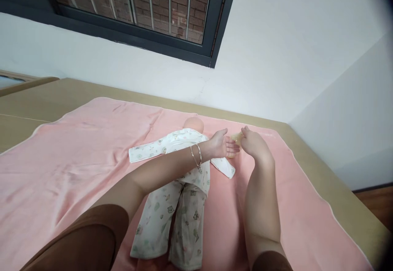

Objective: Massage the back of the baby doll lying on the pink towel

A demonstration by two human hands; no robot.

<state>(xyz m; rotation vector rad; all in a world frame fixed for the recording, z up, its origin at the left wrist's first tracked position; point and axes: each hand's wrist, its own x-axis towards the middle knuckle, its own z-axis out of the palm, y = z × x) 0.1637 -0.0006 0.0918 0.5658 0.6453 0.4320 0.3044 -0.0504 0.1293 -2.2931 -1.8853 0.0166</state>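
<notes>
A baby doll (193, 124) lies on its back on a pink blanket (76, 156), dressed in a white printed sleepsuit (172, 205). My left hand (222, 143), with bangles at the wrist, reaches across the doll's chest, palm up and fingers stretched out, above the doll's empty right-side sleeve (225, 168). My right hand (251, 140) is closed in a pinch on a small pale yellowish object (236, 138), held right at my left fingertips. I cannot make out what that object is.
The blanket covers a tan bed or mattress (322, 172) that stands against a white wall. A dark-framed barred window (147, 13) is above. Wooden floor (377, 205) shows at the right past the bed's edge.
</notes>
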